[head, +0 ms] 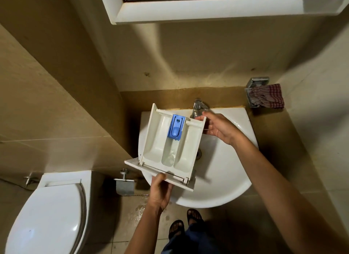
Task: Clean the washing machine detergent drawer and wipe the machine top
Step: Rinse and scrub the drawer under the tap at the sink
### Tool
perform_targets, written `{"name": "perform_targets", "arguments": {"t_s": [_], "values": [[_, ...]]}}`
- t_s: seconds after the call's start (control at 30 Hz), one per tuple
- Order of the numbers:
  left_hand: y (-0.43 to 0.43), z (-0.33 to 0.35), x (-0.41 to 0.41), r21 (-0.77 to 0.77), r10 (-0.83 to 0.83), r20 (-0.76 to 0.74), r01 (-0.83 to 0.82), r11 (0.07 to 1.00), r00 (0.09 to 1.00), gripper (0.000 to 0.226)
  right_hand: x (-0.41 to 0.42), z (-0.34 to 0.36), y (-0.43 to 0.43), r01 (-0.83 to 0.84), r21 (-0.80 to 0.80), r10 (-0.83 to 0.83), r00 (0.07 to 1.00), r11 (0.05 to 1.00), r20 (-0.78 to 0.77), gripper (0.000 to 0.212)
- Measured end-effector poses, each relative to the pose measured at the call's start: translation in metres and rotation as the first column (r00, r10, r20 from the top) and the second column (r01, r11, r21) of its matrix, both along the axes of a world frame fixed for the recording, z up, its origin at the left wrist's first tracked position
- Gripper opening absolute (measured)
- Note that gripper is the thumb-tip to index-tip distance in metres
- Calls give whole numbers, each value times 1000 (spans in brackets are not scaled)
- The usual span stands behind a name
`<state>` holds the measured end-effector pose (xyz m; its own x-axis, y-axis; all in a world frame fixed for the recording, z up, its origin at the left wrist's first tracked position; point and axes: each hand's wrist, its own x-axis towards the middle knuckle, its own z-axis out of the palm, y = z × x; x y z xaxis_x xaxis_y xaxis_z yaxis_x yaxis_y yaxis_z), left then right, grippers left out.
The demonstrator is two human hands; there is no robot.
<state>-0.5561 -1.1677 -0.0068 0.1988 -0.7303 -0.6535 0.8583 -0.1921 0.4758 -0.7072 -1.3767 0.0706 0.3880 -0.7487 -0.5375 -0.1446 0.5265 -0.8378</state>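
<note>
Two-handed, I held drawer over sink | left hand gripped its front at 6 o'clock | right hand gripped its back corner at 2 o'clock, by tap.

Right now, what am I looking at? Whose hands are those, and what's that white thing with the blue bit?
No robot here. A person wears a camera on their head, so you look down at their own arms in a bathroom. The person holds a white plastic washing-machine detergent drawer with a blue plastic insert over a white ceramic sink. The left hand grips its front panel; the right hand holds its far end, by the silver metal tap. A red checked cloth lies on the brown counter; a white toilet stands left.
</note>
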Motion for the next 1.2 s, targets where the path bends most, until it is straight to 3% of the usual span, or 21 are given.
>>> {"name": "perform_targets", "arguments": {"t_s": [0.13,0.23,0.33,0.47,0.57,0.67,0.8,0.93,1.1,1.2], "values": [[-18,3,6,-25,-42,36,43,999,998,26,-3,8,3,118,-94,-116,993,989,26,26],[-26,9,4,-29,31,14,-31,999,999,10,-5,11,7,121,-162,-116,992,979,38,23],[-35,15,-2,22,42,36,-42,999,998,17,-8,9,9,154,-188,-146,988,970,54,21],[-44,25,1,79,-82,175,69,994,981,23,-14,2,2,265,-99,-261,964,959,50,21],[-42,23,10,65,-41,261,25,998,964,14,-14,-4,2,231,-37,-226,970,972,94,20],[-37,17,23,25,-25,377,17,1000,926,41,-19,-13,5,184,-28,-182,980,982,75,22],[-37,24,37,40,-149,627,160,986,764,70,-35,-34,9,140,-53,-146,983,989,-112,20],[-40,35,46,45,-202,757,258,965,621,76,-39,-56,19,22,-45,-32,972,999,-232,27],[-44,50,54,110,-266,829,324,940,491,87,-34,-66,32,-37,-81,16,970,996,-244,23],[-44,60,59,180,-310,877,349,920,366,95,-31,-68,40,-19,-59,5,974,998,-225,24]]}}
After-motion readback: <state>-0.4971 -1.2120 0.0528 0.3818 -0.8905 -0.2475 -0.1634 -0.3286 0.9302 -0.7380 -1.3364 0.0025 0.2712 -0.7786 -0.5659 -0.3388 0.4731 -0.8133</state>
